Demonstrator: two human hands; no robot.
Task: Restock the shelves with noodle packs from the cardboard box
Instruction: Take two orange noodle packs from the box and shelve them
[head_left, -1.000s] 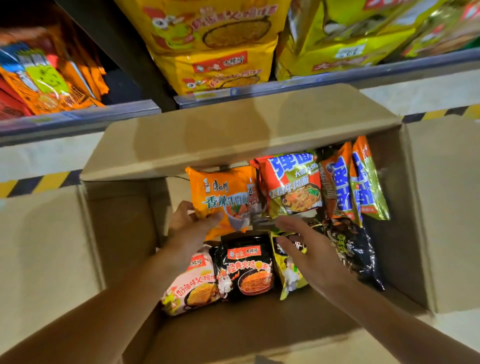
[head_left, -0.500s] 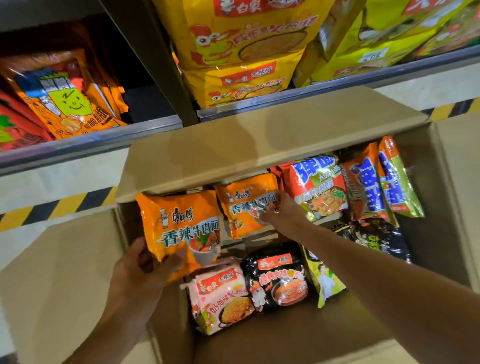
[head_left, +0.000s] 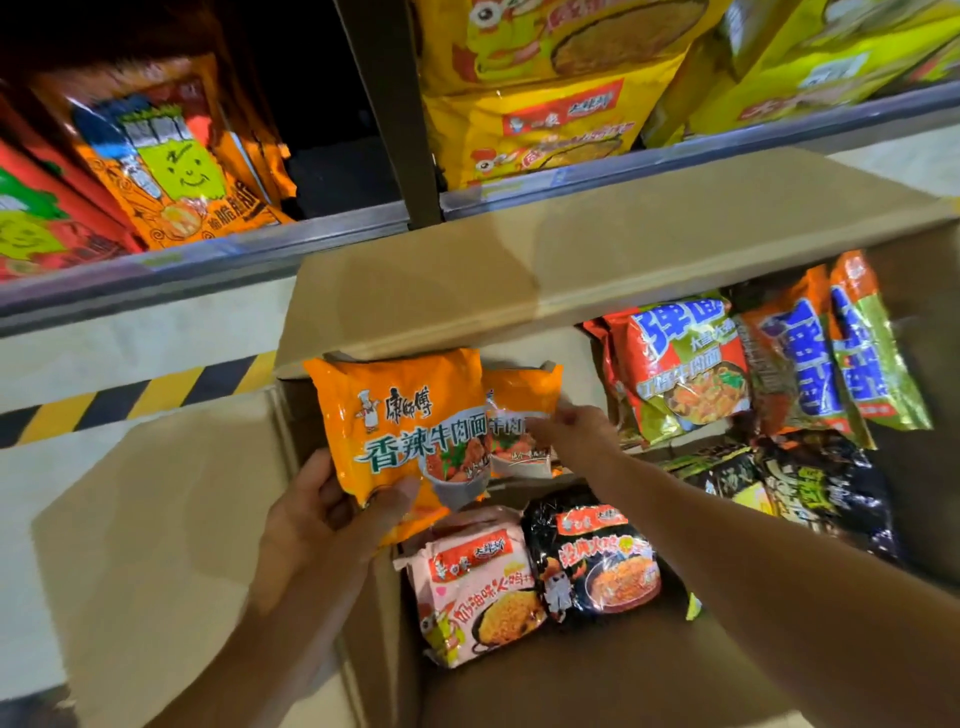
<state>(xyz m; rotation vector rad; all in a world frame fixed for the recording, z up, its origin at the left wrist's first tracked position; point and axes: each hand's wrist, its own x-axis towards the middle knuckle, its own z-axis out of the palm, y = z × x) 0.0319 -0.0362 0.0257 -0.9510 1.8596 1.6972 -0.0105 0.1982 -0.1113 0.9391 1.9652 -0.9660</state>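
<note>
My left hand (head_left: 322, 514) grips an orange noodle pack (head_left: 405, 415) by its lower left corner, lifted at the left side of the open cardboard box (head_left: 597, 244). Inside the box my right hand (head_left: 576, 431) pinches a second orange noodle pack (head_left: 519, 395), which stands just behind the first. A pink pack (head_left: 478, 582) and a black pack (head_left: 597, 561) lie on the box floor below. Red and green packs (head_left: 680, 364) stand at the back right, with more black packs (head_left: 821, 488) beneath them.
The shelf edge (head_left: 208, 260) runs above the box, with orange and red snack bags (head_left: 171, 171) at the left and yellow noodle bags (head_left: 545, 104) at the right. A dark upright post (head_left: 395, 114) divides them. Box flaps spread left and back. Yellow-black floor tape (head_left: 130, 395) lies left.
My left hand has lifted the first orange pack up and out to the left. My right hand moved from the lower packs up to the second orange pack and took hold of it.
</note>
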